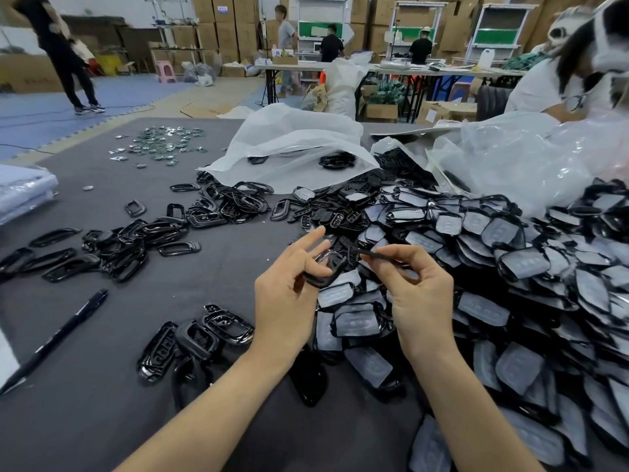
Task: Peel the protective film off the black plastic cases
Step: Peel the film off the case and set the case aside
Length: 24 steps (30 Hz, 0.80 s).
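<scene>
Above the middle of the grey table (102, 420), both hands are raised just beside each other; the left hand (289, 294) grips a black case (323, 272) between thumb and curled fingers, with the forefinger stretched straight out and away; the right hand (422, 294) pinches a thin black strip (369, 253) between thumb and fingertips, the other fingers loosely bent; the strip reaches toward the case, but I cannot tell whether it is film or a part of the case itself.

To the right and under the hands lies a big heap (510, 267) of black cases, most with a pale grey film on the upper face; it runs from the table's middle to the right edge of the view. To the left lie bare glossy frames (119, 243), scattered in a loose band; a smaller cluster (204, 335) of them sits just beside the left forearm. A black pen (58, 338) lies slantwise near the left edge, well apart from the frames.

Behind the heap a white bag (299, 141) lies open with a few black pieces in its mouth; a clear bag (527, 155) bulges to its right. Far back on the left, small shiny bits (163, 144) are strewn over the cloth. At the upper right a person (544, 83) in white leans over the table; further people stand among cartons and shelves behind.
</scene>
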Available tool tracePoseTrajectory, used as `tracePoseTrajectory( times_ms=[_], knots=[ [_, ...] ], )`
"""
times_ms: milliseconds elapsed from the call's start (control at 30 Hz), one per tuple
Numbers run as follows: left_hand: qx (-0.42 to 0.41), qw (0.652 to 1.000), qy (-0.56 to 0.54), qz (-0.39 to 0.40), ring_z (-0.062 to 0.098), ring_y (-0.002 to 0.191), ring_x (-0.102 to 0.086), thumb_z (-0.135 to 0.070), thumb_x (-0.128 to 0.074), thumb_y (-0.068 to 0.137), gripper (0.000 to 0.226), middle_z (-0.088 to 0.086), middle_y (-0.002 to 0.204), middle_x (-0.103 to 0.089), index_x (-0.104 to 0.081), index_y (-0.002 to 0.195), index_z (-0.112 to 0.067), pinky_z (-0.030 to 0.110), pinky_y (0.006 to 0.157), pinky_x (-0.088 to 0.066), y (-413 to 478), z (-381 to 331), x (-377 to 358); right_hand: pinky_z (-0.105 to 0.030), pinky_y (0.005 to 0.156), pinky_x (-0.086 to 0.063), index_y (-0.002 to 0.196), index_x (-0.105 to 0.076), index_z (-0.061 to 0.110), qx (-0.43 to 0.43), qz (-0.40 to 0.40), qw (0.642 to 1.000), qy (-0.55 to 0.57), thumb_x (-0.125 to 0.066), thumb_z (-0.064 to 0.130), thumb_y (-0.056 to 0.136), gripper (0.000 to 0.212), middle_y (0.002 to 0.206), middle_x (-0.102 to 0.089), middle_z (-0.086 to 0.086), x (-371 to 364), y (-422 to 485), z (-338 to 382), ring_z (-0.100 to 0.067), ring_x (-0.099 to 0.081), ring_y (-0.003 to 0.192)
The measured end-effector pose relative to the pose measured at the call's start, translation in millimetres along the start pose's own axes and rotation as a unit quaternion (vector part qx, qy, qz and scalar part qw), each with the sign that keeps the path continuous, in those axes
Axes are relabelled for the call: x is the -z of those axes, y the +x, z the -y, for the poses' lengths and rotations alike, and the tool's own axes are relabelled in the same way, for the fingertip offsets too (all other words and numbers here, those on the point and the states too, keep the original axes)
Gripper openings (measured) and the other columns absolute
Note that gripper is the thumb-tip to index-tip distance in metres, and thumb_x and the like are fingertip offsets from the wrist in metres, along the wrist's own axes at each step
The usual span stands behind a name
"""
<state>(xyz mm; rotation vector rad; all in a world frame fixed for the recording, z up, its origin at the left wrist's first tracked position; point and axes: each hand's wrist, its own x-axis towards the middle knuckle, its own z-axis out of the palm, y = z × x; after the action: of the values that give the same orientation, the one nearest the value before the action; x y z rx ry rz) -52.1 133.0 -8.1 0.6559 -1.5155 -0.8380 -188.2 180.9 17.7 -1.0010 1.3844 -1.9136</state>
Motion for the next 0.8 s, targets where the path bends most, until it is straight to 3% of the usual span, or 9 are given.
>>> tracePoseTrajectory(
  times_ms=[100, 200, 300, 367, 433, 500, 667, 800],
  knots=[
    [-0.034, 0.999, 0.018, -0.002, 0.012, 0.118, -0.061, 0.019, -0.055, 0.079, 0.035, -0.008, 0.128, -0.064, -0.057, 0.073, -0.015, 0.024, 0.097, -0.049, -1, -2, 0, -0.035, 0.083, -0.052, 0.075, -0.068, 0.018, 0.010, -0.003, 1.000, -0.012, -0.070, -0.003, 0.082, 0.023, 0.077, -0.067, -0.005, 0, -1, -1, -0.022, -0.062, 0.076],
    [-0.034, 0.999, 0.010, -0.011, 0.011, 0.120, -0.060, 0.025, -0.052, 0.078, 0.039, -0.006, 0.129, -0.062, -0.054, 0.074, -0.014, 0.022, 0.097, -0.047, -1, -4, 0, -0.022, 0.075, -0.054, 0.076, -0.063, 0.015, 0.025, -0.006, 1.000, -0.015, -0.070, -0.004, 0.082, 0.021, 0.076, -0.069, 0.004, -1, -1, -1, -0.012, -0.067, 0.074],
    [-0.041, 0.999, -0.009, -0.016, 0.013, 0.122, -0.058, 0.015, -0.054, 0.081, 0.035, -0.003, 0.131, -0.060, -0.051, 0.075, -0.019, 0.023, 0.098, -0.047, 0, -5, -1, -0.020, 0.076, -0.054, 0.076, -0.058, 0.016, 0.086, -0.007, 0.996, -0.035, -0.066, -0.009, 0.083, 0.028, 0.085, -0.070, 0.007, -1, -3, 0, -0.010, -0.070, 0.082],
    [-0.044, 0.999, -0.013, -0.021, 0.013, 0.123, -0.058, 0.008, -0.055, 0.082, 0.031, -0.003, 0.132, -0.060, -0.048, 0.074, -0.021, 0.024, 0.098, -0.047, 0, -4, -1, -0.023, 0.077, -0.054, 0.078, -0.058, 0.016, 0.203, -0.010, 0.971, -0.127, -0.063, -0.009, 0.084, 0.027, 0.092, -0.066, 0.004, 0, -6, 0, -0.012, -0.067, 0.088],
    [-0.045, 0.999, -0.006, -0.023, 0.012, 0.124, -0.057, 0.010, -0.055, 0.082, 0.034, -0.006, 0.133, -0.059, -0.047, 0.074, -0.022, 0.025, 0.099, -0.047, 0, -2, -1, -0.020, 0.074, -0.052, 0.079, -0.059, 0.006, 0.324, -0.017, 0.922, -0.212, -0.062, -0.006, 0.086, 0.014, 0.098, -0.060, 0.001, 1, -10, 0, -0.010, -0.061, 0.089],
    [-0.053, 0.998, 0.011, -0.021, 0.012, 0.124, -0.057, 0.014, -0.054, 0.082, 0.037, -0.009, 0.134, -0.058, -0.046, 0.075, -0.022, 0.023, 0.099, -0.047, 1, 1, 0, -0.016, 0.073, -0.051, 0.078, -0.061, 0.000, 0.389, -0.031, 0.887, -0.248, -0.061, -0.003, 0.088, 0.010, 0.102, -0.057, -0.001, 1, -12, -2, -0.009, -0.058, 0.091],
    [-0.088, 0.996, 0.015, -0.023, 0.014, 0.124, -0.057, -0.011, -0.056, 0.087, 0.021, -0.002, 0.134, -0.058, -0.045, 0.076, -0.025, 0.023, 0.099, -0.047, 1, 0, 0, -0.019, 0.089, -0.051, 0.077, -0.061, -0.003, 0.446, -0.041, 0.860, -0.243, -0.056, -0.001, 0.092, 0.016, 0.107, -0.055, -0.005, 0, -13, 0, -0.016, -0.061, 0.103],
    [-0.104, 0.994, 0.018, -0.031, 0.016, 0.124, -0.057, -0.011, -0.054, 0.086, 0.017, 0.000, 0.134, -0.058, -0.046, 0.078, -0.023, 0.025, 0.099, -0.047, 2, 0, 0, -0.019, 0.084, -0.053, 0.083, -0.058, 0.004, 0.450, -0.034, 0.860, -0.236, -0.056, 0.000, 0.092, 0.010, 0.108, -0.055, -0.003, 0, -13, -1, -0.016, -0.062, 0.102]
  ],
)
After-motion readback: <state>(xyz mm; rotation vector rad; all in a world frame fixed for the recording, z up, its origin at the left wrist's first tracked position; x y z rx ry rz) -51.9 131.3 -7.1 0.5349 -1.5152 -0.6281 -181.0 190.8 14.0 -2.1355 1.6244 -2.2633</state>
